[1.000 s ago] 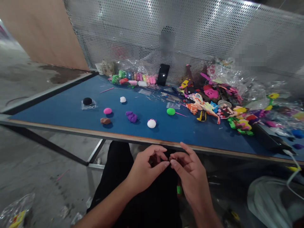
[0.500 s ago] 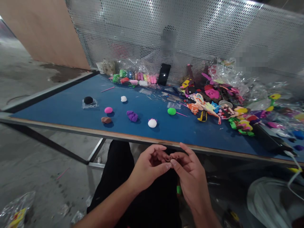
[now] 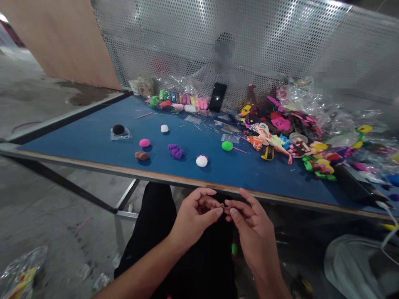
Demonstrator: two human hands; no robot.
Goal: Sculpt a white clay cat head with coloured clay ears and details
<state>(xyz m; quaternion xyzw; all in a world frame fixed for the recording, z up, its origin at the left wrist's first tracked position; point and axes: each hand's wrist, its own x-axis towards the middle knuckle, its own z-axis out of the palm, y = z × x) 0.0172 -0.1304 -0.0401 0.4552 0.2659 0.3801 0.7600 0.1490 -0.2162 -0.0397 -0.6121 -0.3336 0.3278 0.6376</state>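
Over my lap, just below the table edge, my left hand (image 3: 196, 216) and my right hand (image 3: 254, 222) meet at the fingertips. Thumb and fingers of each pinch a small piece of brown modelling clay (image 3: 224, 207), mostly covered by the fingers. Nearest on the table lies a white clay ball (image 3: 201, 161) with purple bits at its back. To its left are a purple clay lump (image 3: 176, 151), a brown clay lump (image 3: 141, 155) and a pink clay ball (image 3: 144, 143). A green clay ball (image 3: 227, 145) on a pink stick lies to the right.
The blue table (image 3: 93, 124) backs onto a perforated metal panel (image 3: 187, 37). A phone (image 3: 217, 96) leans there beside bagged clay sticks (image 3: 183, 99). Colourful clay figures (image 3: 280, 133) and plastic wrap crowd the right side. Black clay (image 3: 118, 129) rests on wrapping at left.
My fingertips have drawn slightly apart, with less of the brown clay showing between them. The view has shifted a little; the things on the table have stayed put.
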